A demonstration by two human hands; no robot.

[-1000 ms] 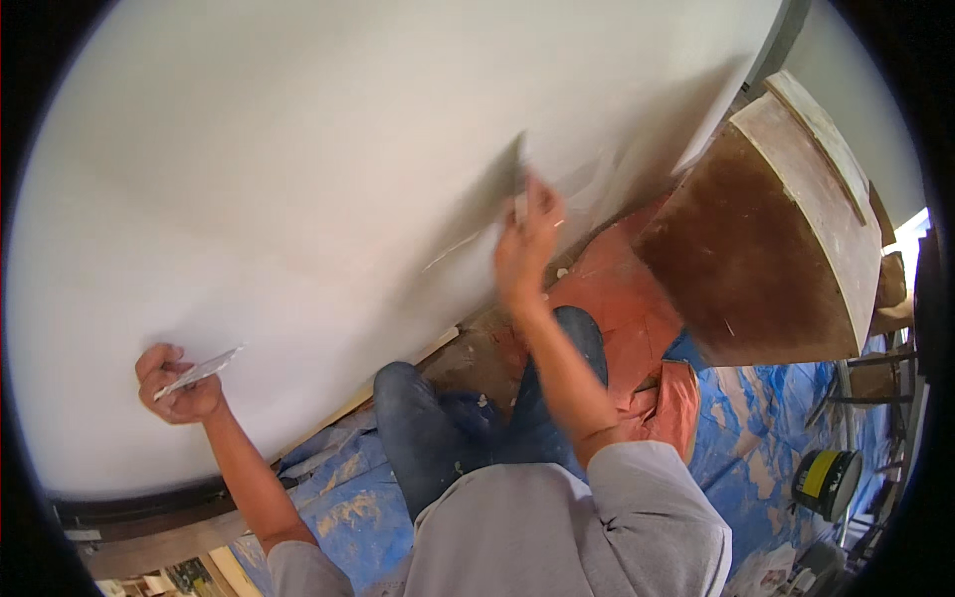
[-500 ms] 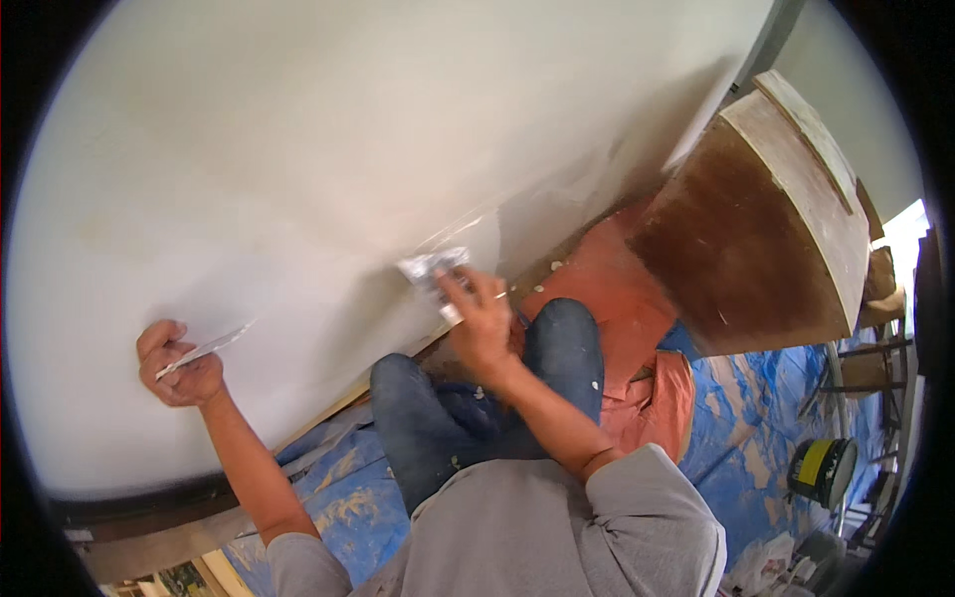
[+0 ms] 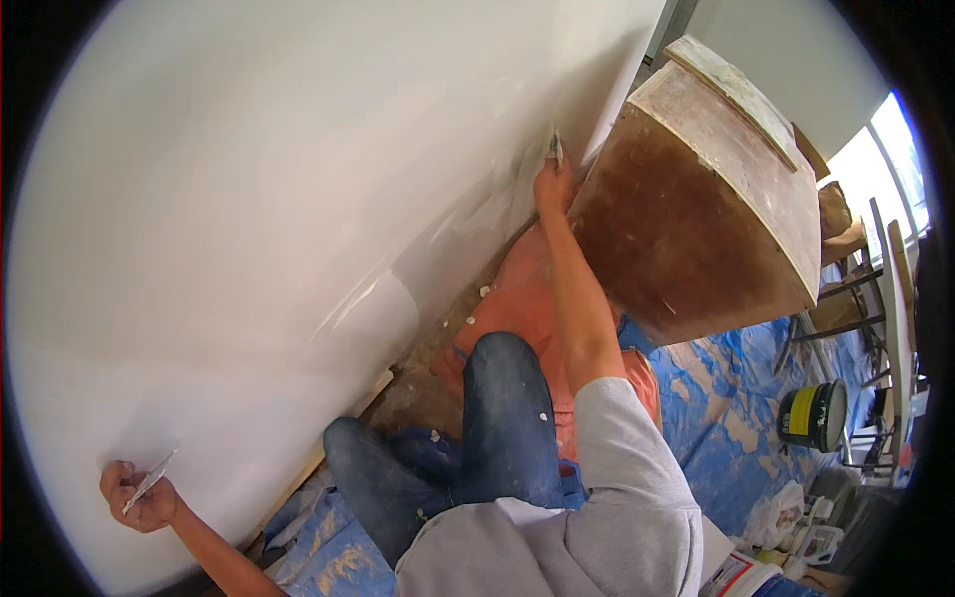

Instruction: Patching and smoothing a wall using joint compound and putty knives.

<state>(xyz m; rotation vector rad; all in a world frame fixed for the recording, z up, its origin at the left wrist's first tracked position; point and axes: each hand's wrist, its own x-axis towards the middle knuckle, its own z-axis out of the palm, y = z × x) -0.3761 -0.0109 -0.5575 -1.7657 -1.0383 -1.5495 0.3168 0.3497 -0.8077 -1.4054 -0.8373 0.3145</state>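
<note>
From the head camera, my right hand [image 3: 553,184] is stretched far out to the upper right, with its fingers wrapped tight around the handle of a small metal putty knife [image 3: 555,149]. The blade pokes up past my knuckles and lies against the broad white plastered wall [image 3: 259,199], close to where the wall ends beside the big brown wooden cabinet [image 3: 696,199] with its pale, paint-flecked top. The knife's long axis runs roughly up the picture, nearly in line with my forearm, so the tool continues the reach of my arm. The blade sits above my fingers, between them and the wall's edge, and the cabinet's side is just beside my wrist.

My left hand [image 3: 139,495] is well apart, low at the left, resting against the same wall. Its fingers are curled shut on a second flat, thin metal scraper blade [image 3: 151,479], which slants up and to the right out of my fist. I cannot tell whether its edge touches the plaster.

Below me, my knees in blue jeans [image 3: 477,428] rest on an orange cloth [image 3: 517,298] and blue floor sheeting [image 3: 716,398]; a dark paint bucket [image 3: 811,416] stands off to the right
</note>
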